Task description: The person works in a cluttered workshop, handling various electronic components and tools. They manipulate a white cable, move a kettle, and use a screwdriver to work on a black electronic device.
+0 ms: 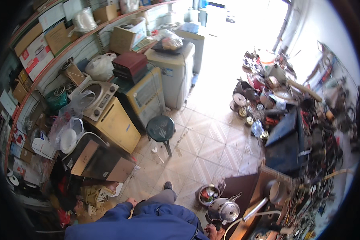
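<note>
A shiny steel kettle (223, 209) stands at the lower right, its spout pointing up and to the right. At its near side, my right hand (213, 232) is closed around what looks like the kettle's dark handle; the lower edge of the view cuts off part of this hand. My left hand (131, 201) lies against my left leg, fingers stretched out and holding nothing I can see. Beside the kettle is a metal bowl (209, 193) with small mixed items in it. My blue sleeves and jacket fill the lower middle.
Right of the kettle is a wooden workbench (250, 216) crowded with tools and a pan (273, 191). A dark green stool (161, 129) stands on the tiled floor (204, 146). Old appliances, including a yellow cabinet (118, 124), line the left; parts (268, 92) pile up along the right wall.
</note>
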`<state>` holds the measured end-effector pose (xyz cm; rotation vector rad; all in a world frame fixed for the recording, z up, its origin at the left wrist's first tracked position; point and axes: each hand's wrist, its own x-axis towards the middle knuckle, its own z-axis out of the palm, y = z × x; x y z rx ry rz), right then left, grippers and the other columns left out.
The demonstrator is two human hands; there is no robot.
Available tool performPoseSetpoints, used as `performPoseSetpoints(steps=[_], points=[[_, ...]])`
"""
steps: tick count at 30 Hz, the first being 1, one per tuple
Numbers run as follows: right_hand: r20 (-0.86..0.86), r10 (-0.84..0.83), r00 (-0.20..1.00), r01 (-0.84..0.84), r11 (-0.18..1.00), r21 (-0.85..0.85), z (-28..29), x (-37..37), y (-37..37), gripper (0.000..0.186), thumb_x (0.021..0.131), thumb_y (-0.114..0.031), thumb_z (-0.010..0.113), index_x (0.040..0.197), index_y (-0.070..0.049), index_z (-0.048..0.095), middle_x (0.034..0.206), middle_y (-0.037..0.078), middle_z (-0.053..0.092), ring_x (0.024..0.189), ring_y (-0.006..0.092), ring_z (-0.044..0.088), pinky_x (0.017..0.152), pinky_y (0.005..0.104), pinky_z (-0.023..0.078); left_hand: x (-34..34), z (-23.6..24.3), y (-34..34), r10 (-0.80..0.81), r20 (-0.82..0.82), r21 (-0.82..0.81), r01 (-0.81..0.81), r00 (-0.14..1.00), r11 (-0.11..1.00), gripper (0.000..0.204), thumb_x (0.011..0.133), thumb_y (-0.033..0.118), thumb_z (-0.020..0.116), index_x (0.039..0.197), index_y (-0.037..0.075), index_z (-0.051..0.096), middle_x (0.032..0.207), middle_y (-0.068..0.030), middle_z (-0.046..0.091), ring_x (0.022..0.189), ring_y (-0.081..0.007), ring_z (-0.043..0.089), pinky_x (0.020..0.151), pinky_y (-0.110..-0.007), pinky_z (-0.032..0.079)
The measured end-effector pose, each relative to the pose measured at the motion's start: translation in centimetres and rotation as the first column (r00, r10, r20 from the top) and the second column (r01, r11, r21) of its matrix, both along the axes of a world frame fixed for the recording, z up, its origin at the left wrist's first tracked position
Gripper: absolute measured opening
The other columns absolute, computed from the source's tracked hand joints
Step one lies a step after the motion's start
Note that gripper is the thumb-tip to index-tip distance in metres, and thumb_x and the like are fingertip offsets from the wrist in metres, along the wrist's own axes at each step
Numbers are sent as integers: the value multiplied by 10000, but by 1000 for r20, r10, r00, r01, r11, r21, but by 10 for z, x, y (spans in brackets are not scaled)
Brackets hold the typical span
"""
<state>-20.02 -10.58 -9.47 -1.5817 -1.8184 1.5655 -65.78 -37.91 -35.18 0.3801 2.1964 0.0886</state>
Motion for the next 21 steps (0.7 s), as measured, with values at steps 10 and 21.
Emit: performPoseSetpoints(steps=[10,21], points=[[0,342,940,-270,742,614,-11,-172,188,447,785,-243,728,1182,-58,636,1173,141,637,998,449,553,740,518,426,-118,56,191,431,115,247,-446,895,860,273,799,292,703,955,72,740,786,-47,741,678,-156,709,706,-301,563],[-271,322,907,-364,923,-122,24,-341,429,213,848,-163,641,731,8,690,649,57,663,572,122,609,554,265,470,-147,46,365,577,237,177,-619,781,765,231,820,298,727,904,84,744,755,-40,728,635,-129,690,609,-297,549]])
